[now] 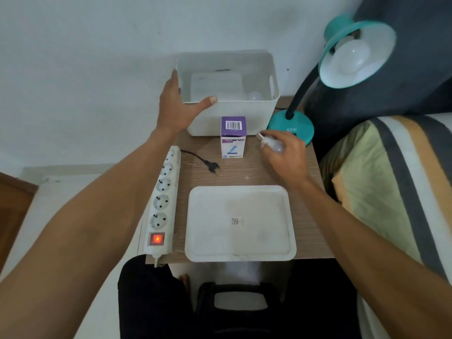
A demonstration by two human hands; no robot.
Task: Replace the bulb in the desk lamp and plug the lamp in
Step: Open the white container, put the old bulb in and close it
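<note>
Lying in the right hand [285,155]: frosted white bulb [273,144], silver screw base

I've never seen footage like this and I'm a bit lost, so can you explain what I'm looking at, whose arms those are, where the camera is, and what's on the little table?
There is no machine here. The one picture comes from a camera worn on a person's head, looking down at their own arms.

The left hand rests open on the corner of a white bin, which has a bulb inside. The right hand holds a loose light bulb, screw base pointing left.

On the wooden table also lie a purple and white bulb box, a white lid, a power strip with its red switch lit, and an unplugged black plug. The teal desk lamp stands at the right with a bulb in its shade.
</note>
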